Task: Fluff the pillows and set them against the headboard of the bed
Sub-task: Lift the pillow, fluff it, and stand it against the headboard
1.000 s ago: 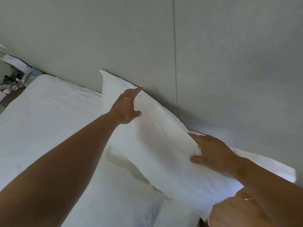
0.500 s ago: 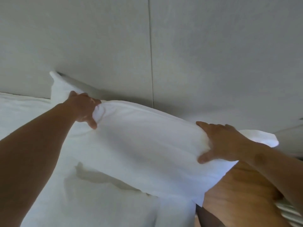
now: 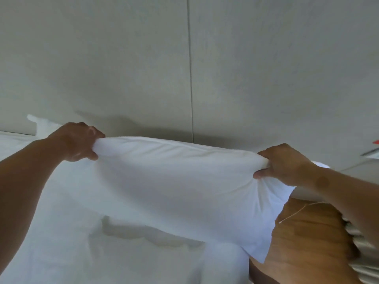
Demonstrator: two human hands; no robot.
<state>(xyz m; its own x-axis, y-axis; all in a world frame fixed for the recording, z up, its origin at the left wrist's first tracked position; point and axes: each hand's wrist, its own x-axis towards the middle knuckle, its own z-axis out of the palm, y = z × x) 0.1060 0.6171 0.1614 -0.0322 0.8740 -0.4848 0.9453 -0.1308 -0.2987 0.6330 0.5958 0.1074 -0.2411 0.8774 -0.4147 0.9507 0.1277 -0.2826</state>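
Observation:
A white pillow (image 3: 174, 181) stretches across the middle of the head view, raised a little off the white bed (image 3: 51, 232) and casting a shadow on the sheet. My left hand (image 3: 78, 140) is clenched on its upper left edge. My right hand (image 3: 283, 162) is clenched on its upper right edge, bunching the cloth. The grey padded headboard (image 3: 143, 68) rises directly behind the pillow, with a vertical seam near its middle. A pillow corner (image 3: 39, 124) pokes out past my left hand.
A brown wooden surface (image 3: 303, 242) with a thin cord lies at the lower right beside the bed. A striped grey cloth (image 3: 365, 253) shows at the right edge. Small objects sit at the far right, too small to make out.
Both hands have closed tighter into fists on the pillow's top edge and pulled it taut between them. The view has turned to face the headboard squarely.

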